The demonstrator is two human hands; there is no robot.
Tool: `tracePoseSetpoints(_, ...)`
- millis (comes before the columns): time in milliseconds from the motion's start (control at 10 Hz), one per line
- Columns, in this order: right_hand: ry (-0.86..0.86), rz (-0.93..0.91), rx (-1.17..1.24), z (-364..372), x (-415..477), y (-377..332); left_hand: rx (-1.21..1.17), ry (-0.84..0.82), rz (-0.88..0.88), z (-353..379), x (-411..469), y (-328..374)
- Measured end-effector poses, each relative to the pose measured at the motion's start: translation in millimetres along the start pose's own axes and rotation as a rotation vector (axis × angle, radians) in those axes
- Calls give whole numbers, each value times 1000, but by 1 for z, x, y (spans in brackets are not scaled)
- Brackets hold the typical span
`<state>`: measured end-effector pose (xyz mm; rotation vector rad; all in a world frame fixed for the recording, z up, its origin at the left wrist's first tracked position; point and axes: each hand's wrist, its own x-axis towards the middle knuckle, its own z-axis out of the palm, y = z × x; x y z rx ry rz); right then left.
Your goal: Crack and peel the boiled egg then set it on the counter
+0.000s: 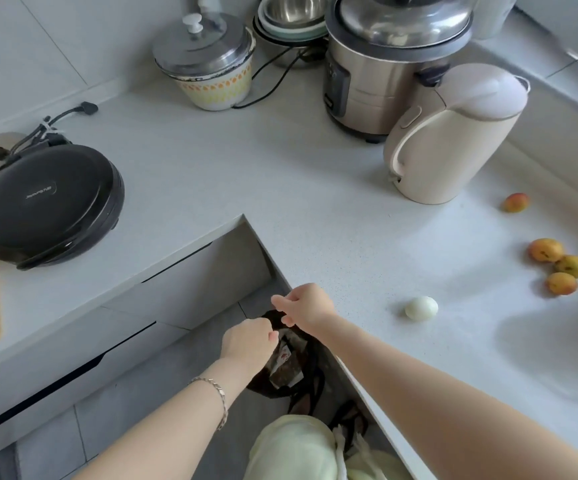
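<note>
The egg (421, 308) is peeled, smooth and glossy white with a faint yellowish tint. It lies on its side on the pale speckled counter (280, 174), its long axis running left to right, near the counter's front edge.

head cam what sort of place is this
Most likely a home kitchen: a rice cooker, an electric kettle and a black griddle stand on the pale counter, where a peeled egg lies.

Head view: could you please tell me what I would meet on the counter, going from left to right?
Black griddle → patterned lidded pot → stacked bowls → peeled egg → apricots.
</note>
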<state>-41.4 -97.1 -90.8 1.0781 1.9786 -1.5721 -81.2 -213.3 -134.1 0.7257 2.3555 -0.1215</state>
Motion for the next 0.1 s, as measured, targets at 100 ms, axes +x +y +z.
tracePoseSetpoints(100, 51, -22, -172, -19, -3, 3, -39, 129, 76, -21, 7, 19)
